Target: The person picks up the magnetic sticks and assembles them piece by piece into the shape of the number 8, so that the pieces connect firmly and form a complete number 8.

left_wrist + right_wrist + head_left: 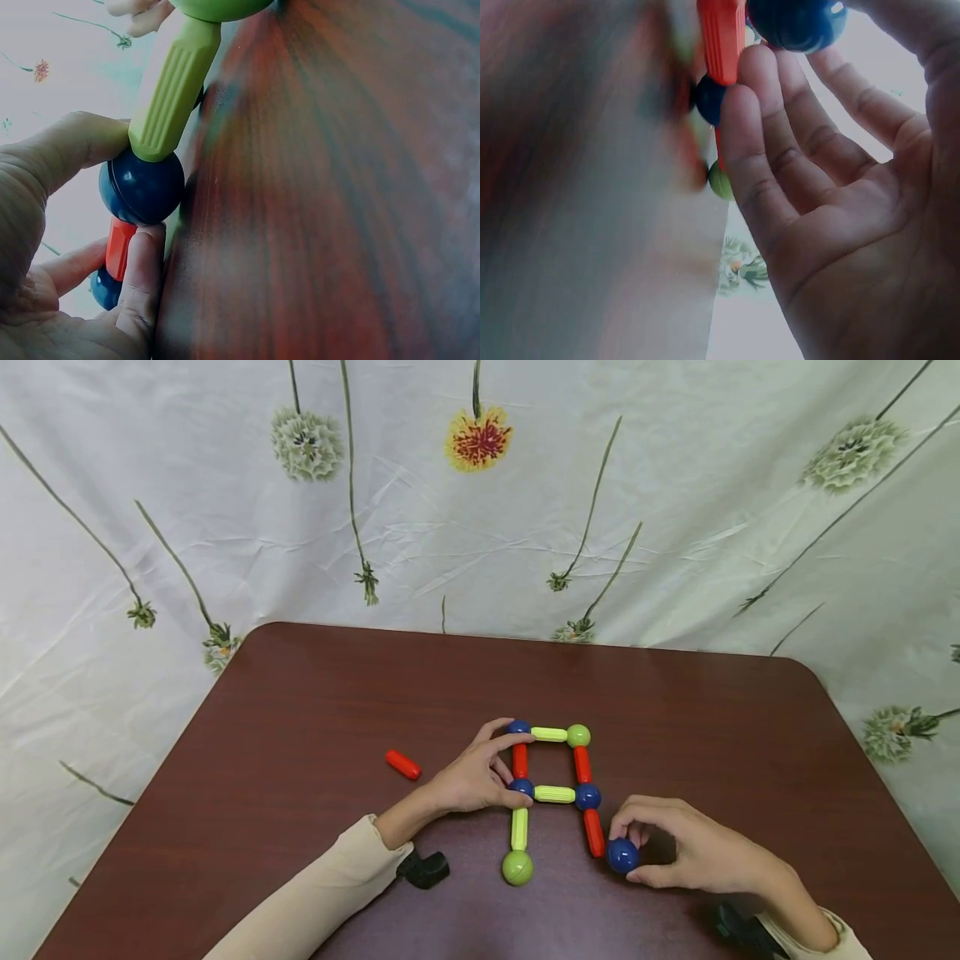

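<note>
A frame of ball-and-rod building toy pieces lies on the table. My left hand (474, 774) grips the middle-left blue ball (142, 187), thumb on one side and fingers on the other. From that ball run a green rod (520, 829) to a green ball (517, 867), a red rod (118, 249) to another blue ball, and a second green rod (555, 794). My right hand (693, 843) pinches a loose blue ball (622, 855) between thumb and fingers. This ball is close beside the free end of a red rod (593, 833); whether they touch I cannot tell.
A single red rod (402, 764) lies left of the frame on the dark brown table (337, 693). Beyond the far table edge hangs a pale cloth (480, 543) with flower prints. Black straps (427, 870) sit on both wrists.
</note>
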### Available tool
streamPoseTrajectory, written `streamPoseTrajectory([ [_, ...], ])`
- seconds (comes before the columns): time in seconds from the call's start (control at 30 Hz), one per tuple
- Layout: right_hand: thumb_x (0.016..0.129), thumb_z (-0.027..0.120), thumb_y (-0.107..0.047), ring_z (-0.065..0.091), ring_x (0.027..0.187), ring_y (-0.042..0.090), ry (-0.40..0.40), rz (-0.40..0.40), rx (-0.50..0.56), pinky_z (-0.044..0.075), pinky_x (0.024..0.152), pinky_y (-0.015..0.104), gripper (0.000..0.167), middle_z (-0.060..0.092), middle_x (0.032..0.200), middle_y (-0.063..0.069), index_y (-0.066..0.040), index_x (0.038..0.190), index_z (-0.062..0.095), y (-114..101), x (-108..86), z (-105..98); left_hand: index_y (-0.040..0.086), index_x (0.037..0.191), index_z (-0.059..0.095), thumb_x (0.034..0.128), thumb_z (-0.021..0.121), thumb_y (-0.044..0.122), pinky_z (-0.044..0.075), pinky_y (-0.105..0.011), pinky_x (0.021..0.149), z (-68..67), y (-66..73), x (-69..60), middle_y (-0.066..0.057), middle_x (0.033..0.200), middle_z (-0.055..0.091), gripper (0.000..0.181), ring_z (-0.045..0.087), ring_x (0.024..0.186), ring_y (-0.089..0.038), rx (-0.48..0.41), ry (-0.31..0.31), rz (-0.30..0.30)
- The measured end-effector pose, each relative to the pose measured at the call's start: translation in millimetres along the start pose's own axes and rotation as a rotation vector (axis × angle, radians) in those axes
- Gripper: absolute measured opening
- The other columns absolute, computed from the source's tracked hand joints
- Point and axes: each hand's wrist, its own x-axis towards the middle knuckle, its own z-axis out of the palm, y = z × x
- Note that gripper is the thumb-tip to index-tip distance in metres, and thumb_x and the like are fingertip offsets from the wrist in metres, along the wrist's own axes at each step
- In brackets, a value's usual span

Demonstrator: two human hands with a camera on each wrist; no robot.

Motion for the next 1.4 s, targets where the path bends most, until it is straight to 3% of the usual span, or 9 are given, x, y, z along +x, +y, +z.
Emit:
streamPoseTrajectory([
  [0.43,0.085,0.082,-0.022,0.058,0.089,0.003,-0.079,0.045,0.037,0.054,0.076,0.026,0.037,0.06,0.104,-0.014,-0.028,0.114,0.061,-2,4.7,4,0.012,0.148,0.049,0.0776,0.086,0.015,0.052,-0.023,0.074,-2.0,0.3,0.7,-0.012,0.163,0.013,0.079,0.063,0.082,-0.011,-0.002,-0.001,0.009],
  [0.87,0.08,0.087,-0.027,0.053,0.094,0.008,-0.071,0.083,0.01,0.05,0.077,0.022,0.037,0.047,0.113,-0.009,-0.034,0.11,0.065,-6,5.7,13,0.014,0.148,0.049,0.0773,0.086,0.015,0.053,-0.025,0.075,-1.2,-0.9,0.3,-0.008,0.164,0.012,0.08,0.063,0.082,-0.011,-0.009,0.001,-0.011],
  [1.1,0.081,0.085,-0.028,0.053,0.096,0.008,-0.055,0.06,-0.029,0.05,0.08,0.022,0.037,0.047,0.113,-0.01,-0.035,0.111,0.064,-4,5.7,16,0.015,0.148,0.049,0.0769,0.086,0.015,0.052,-0.025,0.075,-0.2,-0.5,-0.1,-0.008,0.163,0.013,0.08,0.063,0.082,-0.011,-0.006,0.003,-0.011],
  [1.4,0.081,0.086,-0.029,0.055,0.098,0.009,-0.07,0.097,-0.03,0.051,0.083,0.023,0.036,0.048,0.115,-0.011,-0.036,0.11,0.064,-3,6.2,18,0.014,0.148,0.049,0.0767,0.086,0.014,0.052,-0.024,0.075,0.7,-0.2,0.2,-0.008,0.163,0.012,0.08,0.063,0.082,-0.011,-0.006,0.001,-0.004],
])
